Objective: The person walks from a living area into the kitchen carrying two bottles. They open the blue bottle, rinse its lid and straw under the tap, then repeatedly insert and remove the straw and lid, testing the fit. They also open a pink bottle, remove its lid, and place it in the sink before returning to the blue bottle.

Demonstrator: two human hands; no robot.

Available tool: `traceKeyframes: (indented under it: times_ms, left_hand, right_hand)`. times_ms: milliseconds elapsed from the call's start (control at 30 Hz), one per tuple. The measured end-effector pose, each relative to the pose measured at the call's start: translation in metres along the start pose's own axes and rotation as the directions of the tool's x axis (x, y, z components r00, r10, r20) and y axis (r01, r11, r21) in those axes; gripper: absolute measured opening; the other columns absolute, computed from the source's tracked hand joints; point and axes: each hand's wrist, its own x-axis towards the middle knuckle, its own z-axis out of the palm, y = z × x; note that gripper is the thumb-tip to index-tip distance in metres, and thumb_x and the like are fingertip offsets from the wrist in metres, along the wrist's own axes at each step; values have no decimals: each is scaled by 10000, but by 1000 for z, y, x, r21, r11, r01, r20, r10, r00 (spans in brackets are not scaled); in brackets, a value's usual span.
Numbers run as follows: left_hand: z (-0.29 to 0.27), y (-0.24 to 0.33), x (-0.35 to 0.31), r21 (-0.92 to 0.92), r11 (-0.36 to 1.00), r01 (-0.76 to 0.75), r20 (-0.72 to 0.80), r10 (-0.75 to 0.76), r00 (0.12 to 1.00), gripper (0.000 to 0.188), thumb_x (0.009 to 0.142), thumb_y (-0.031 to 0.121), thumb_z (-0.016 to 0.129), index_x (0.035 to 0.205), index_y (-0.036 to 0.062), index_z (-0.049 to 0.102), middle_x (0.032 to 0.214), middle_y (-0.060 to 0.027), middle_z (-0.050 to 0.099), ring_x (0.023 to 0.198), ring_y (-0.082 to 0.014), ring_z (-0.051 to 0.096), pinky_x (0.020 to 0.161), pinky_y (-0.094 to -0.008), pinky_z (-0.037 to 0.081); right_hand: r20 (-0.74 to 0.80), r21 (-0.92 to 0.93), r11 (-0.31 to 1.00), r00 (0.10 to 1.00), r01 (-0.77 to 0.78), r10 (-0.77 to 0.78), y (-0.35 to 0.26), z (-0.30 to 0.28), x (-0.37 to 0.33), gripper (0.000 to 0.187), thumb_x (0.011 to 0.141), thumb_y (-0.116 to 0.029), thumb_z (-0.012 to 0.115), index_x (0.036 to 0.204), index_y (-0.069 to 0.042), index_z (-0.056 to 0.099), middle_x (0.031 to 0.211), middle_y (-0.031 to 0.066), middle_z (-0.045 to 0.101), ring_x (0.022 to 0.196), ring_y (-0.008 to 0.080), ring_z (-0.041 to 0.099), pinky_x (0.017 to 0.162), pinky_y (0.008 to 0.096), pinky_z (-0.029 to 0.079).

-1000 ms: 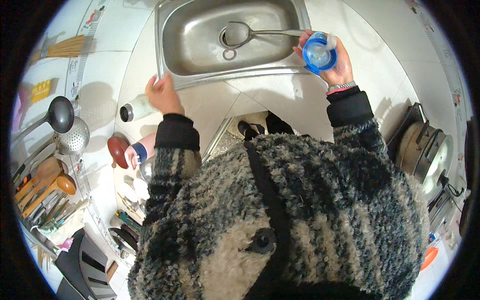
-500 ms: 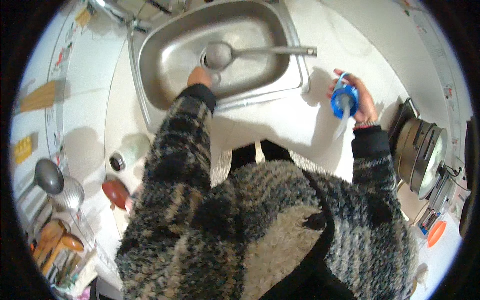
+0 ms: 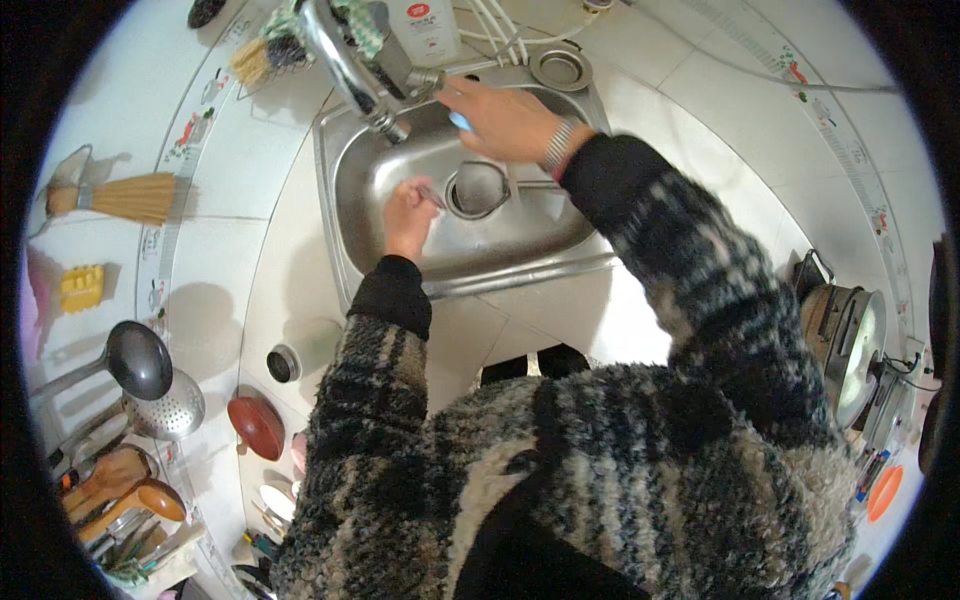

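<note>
My left hand (image 3: pixel 408 222) is over the left part of the steel sink (image 3: pixel 510 275), its fingers pinched together near the drain. What they hold is too small to make out. My right hand (image 3: pixel 505 122) reaches across the sink, its fingertips at the tap's lever (image 3: pixel 427 80). A light blue piece of the bottle lid (image 3: pixel 460 121) shows under that hand; the rest is hidden by it. Left of the hand, the chrome tap (image 3: pixel 340 65) curves over the sink. In the sink lies a metal ladle (image 3: pixel 482 188), its handle mostly hidden under my right arm.
A round metal drain strainer (image 3: pixel 561 69) sits at the sink's back right corner. On the left counter are a pale bottle lying down (image 3: pixel 310 350) and a red-brown bowl (image 3: pixel 255 428). Utensils, including a black ladle (image 3: pixel 139 360), hang at the left. Pans (image 3: pixel 850 345) stand at the right.
My right hand has moved from the right counter, where it held the blue lid with its clear tube, to the tap lever. My left hand stays in the sink, its fingers now pinched. The view has shifted.
</note>
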Motion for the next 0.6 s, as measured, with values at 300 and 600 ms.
traceKeyframes:
  times_ms: [300,600]
  left_hand:
    - [-16,78,-36,-579,810,-96,24,135,991,270,934,45,652,1193,-1,596,977,-34,635,903,-126,628,859,-307,545]
    - [11,75,-17,-708,706,4,74,68,995,243,932,10,621,1174,18,621,1004,-54,645,931,-168,649,865,-351,567]
  right_hand:
    - [275,-265,952,958,156,-81,11,38,47,654,870,-139,557,1495,-155,368,1564,61,362,1166,317,621,922,460,539]
    - [351,-197,965,932,171,-93,19,23,31,679,863,-151,602,1497,-189,363,1612,48,267,1115,343,636,893,486,542]
